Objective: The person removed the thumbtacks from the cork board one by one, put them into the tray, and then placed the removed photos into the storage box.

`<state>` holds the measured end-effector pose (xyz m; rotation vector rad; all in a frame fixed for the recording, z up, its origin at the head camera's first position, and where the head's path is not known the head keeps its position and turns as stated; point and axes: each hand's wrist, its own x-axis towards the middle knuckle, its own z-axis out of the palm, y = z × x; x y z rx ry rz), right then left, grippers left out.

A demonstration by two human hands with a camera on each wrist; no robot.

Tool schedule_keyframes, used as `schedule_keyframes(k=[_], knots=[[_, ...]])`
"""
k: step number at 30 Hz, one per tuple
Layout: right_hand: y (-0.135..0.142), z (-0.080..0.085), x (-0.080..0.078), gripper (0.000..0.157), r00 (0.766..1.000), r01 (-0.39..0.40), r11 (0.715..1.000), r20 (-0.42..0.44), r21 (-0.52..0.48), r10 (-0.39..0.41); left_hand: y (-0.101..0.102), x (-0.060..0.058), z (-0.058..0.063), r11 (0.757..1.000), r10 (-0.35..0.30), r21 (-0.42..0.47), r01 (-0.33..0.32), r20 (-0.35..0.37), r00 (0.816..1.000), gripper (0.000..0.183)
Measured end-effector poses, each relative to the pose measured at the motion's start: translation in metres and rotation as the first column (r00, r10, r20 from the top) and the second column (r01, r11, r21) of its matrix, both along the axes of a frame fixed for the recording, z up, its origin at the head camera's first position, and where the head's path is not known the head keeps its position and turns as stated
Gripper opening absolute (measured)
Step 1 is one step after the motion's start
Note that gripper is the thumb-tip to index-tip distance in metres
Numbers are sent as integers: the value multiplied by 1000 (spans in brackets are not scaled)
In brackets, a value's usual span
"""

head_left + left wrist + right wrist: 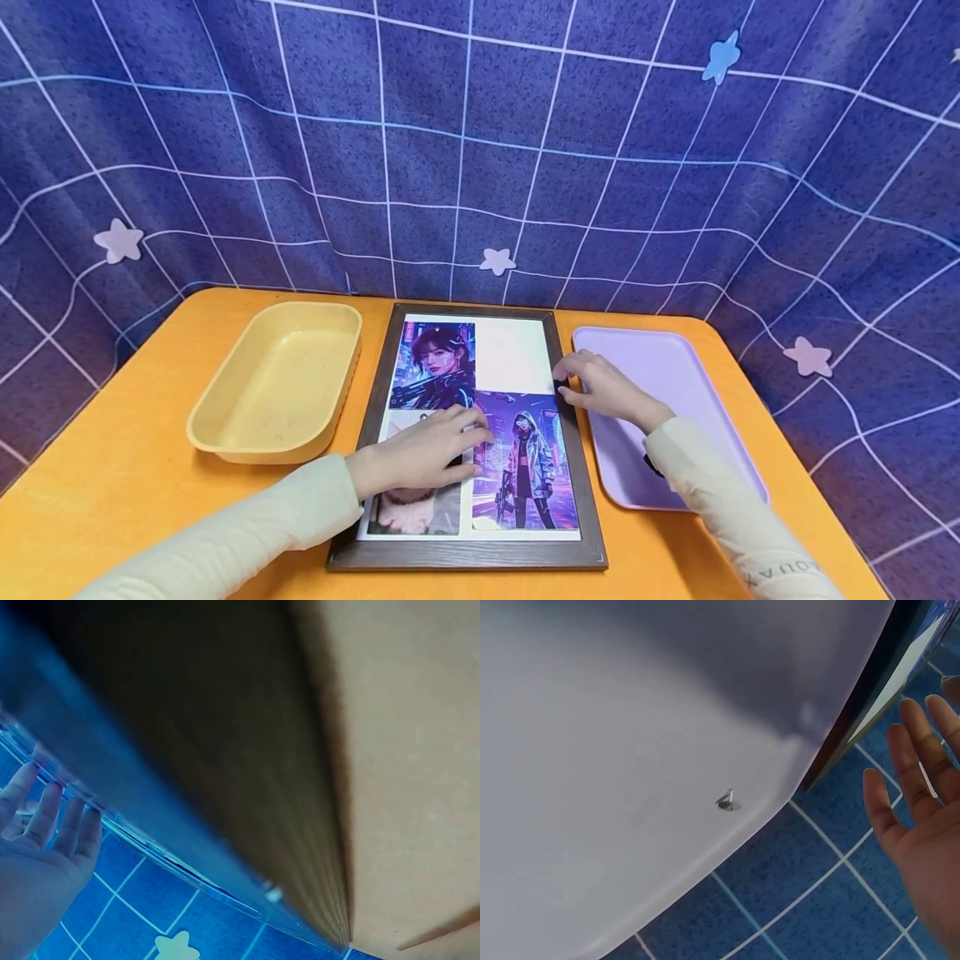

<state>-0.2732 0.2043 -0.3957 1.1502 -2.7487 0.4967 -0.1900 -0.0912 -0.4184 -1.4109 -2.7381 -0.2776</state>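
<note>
A dark wooden picture frame [465,553] lies flat on the table. On its white backing [513,354] are a portrait picture [435,362] at upper left, a picture of a standing hooded figure [528,467] at right and a picture with pink and white fur [412,512] at lower left. My left hand [423,450] lies across the lower-left picture, partly hiding it, its fingertips at the left edge of the hooded-figure picture. At the frame's right side, my right hand [603,387] has bent fingers at the dark border; in the right wrist view its fingers [922,750] look loosely extended.
A yellow bin [273,383] stands left of the frame on the orange table [112,492]. To the right is a purple tray [667,367], partly under my right forearm, with a small shiny metal piece [727,801] in it. A blue grid-patterned curtain [420,150] hangs behind.
</note>
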Motion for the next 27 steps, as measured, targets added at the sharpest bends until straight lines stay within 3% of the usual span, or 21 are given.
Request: schedule_keyframes(k=[12,18,27], knots=[[-13,-4,7,18,999,-47,997,4,59,46,0,-1,-2,1000,-12,16,12,-22,1000,38],[-16,-7,10,21,1000,-18,995,14,98,16,-1,0,-1,1000,0,5,0,-3,1000,38],[-19,-10,11,23,1000,20,993,19,116,-22,-1,0,-2,1000,-15,20,15,-28,1000,37]])
